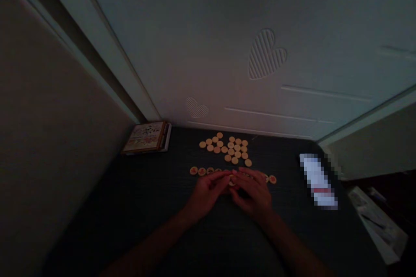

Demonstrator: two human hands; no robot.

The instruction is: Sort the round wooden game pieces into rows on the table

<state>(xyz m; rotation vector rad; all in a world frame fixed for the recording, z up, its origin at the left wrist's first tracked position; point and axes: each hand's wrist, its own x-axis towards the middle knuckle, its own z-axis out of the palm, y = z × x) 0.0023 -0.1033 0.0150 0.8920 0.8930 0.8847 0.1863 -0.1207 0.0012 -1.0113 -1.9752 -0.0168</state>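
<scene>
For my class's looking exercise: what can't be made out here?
In the head view:
Part of the disc row: hidden by the left hand and right hand.
Bright oblong: details pixelated.
Top book: title too blurred.
Forearms: cut off by the bottom edge.

No words or numbers legible; red marks on leftmost disc (193, 170) in row and its neighbour (202, 172), dark on third disc (210, 170), red on rightmost disc (272, 179), all too small to read; dark lettering on top book (146, 133), blurred; bright object (320, 181) pixelated
</scene>
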